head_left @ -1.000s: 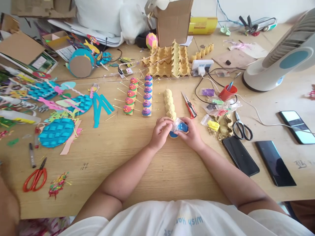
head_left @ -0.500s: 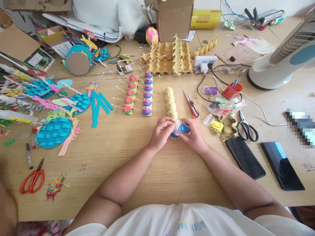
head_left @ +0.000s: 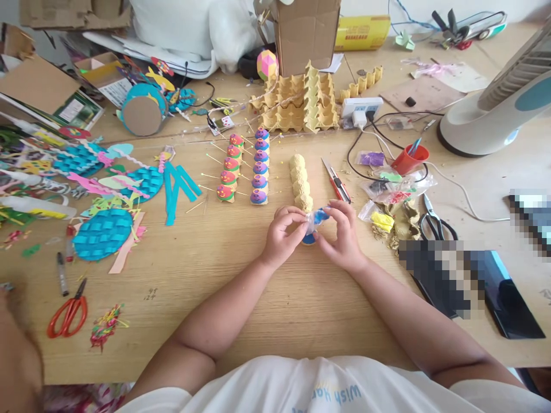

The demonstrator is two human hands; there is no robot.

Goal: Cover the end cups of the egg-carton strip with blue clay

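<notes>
Two bare hands, the left hand and the right hand, met over one blue lump in clear plastic wrap. Two pairs of scissors lay out: red-handled scissors and black-handled scissors. One red plastic cup, one red utility knife and one white desk fan completed it.

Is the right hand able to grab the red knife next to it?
Probably yes. The red knife lies on bare table just beyond the right hand, nothing between them. But both hands are busy holding the blue lump, so it must let go first.
</notes>
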